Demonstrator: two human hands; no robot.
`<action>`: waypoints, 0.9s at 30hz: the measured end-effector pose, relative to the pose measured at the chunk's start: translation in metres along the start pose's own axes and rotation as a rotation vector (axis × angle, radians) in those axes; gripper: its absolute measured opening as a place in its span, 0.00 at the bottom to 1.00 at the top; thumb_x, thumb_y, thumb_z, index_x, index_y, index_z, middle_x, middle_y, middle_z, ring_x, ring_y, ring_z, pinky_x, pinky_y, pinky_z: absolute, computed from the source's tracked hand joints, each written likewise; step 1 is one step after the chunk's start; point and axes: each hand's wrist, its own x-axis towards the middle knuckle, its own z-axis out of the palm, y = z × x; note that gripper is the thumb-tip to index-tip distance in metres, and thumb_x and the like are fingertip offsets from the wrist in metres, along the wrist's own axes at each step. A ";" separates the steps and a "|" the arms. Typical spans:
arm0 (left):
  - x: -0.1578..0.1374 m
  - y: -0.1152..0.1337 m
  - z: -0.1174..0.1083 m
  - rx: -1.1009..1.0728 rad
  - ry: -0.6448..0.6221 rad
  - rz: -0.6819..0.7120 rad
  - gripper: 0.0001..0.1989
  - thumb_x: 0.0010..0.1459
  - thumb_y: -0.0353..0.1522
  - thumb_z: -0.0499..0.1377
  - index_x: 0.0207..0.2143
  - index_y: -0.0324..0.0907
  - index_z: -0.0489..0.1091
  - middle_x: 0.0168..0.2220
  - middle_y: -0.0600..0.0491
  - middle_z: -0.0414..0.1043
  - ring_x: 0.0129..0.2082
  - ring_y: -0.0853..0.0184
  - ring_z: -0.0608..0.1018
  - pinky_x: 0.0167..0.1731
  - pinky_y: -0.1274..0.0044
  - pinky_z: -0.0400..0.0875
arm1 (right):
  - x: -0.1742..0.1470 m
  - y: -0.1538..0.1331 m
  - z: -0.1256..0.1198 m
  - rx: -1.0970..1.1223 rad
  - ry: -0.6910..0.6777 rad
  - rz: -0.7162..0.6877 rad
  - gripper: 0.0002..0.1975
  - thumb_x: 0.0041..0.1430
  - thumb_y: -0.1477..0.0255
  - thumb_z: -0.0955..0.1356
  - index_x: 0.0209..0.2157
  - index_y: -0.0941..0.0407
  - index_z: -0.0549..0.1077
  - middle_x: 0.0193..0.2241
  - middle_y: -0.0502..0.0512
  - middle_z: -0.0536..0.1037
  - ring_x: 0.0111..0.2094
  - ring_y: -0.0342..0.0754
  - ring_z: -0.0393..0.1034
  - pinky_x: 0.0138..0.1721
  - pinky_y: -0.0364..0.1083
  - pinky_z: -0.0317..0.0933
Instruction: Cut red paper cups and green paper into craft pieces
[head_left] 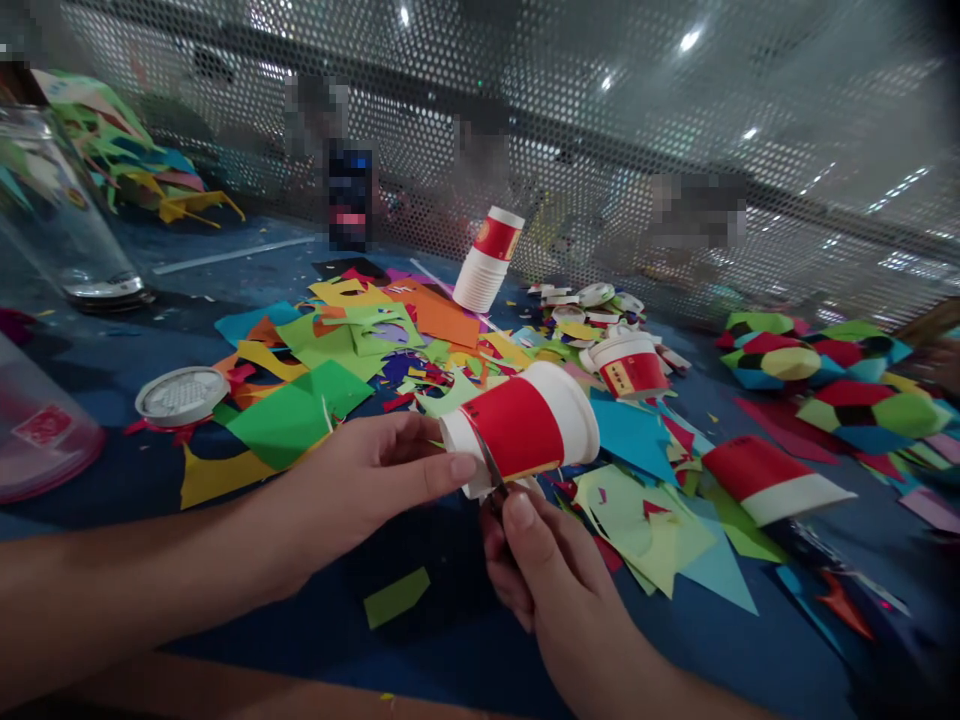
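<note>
So yeah, with the left hand [394, 465], pinching a red-and-white paper cup [529, 422] by its narrow end; with the right hand [551, 560], gripping a dark cutting tool [496, 482] against it. Held above the surface [319, 625], toward the near edge. Plus paper scraps [300, 412] around, cup stack [480, 282] nearer the far edge.

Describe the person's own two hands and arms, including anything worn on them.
The bare, ungloved left hand and the bare, ungloved right hand show no rings on their visible fingers. The slim left forearm and the partly visible right forearm show no sleeve, watch, bracelet or markings.
</note>
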 end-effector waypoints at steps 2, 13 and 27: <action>-0.001 0.000 -0.002 -0.050 0.022 -0.053 0.22 0.53 0.43 0.67 0.48 0.45 0.70 0.48 0.52 0.77 0.50 0.59 0.77 0.43 0.74 0.72 | 0.001 -0.002 0.000 -0.020 -0.037 -0.025 0.29 0.56 0.42 0.63 0.25 0.55 0.67 0.19 0.45 0.60 0.18 0.39 0.47 0.17 0.42 0.42; -0.002 0.003 -0.007 -0.060 0.118 0.046 0.22 0.48 0.38 0.70 0.44 0.44 0.68 0.42 0.54 0.77 0.42 0.64 0.78 0.41 0.75 0.71 | 0.001 -0.004 -0.003 -0.072 -0.103 -0.085 0.27 0.61 0.45 0.62 0.27 0.55 0.67 0.18 0.44 0.58 0.19 0.39 0.48 0.18 0.42 0.41; -0.005 -0.001 -0.010 0.030 -0.021 0.096 0.17 0.47 0.38 0.66 0.33 0.43 0.61 0.34 0.58 0.66 0.37 0.66 0.69 0.34 0.78 0.62 | 0.003 -0.014 -0.004 0.038 -0.225 -0.079 0.29 0.52 0.42 0.67 0.24 0.55 0.64 0.16 0.41 0.56 0.16 0.36 0.45 0.17 0.40 0.40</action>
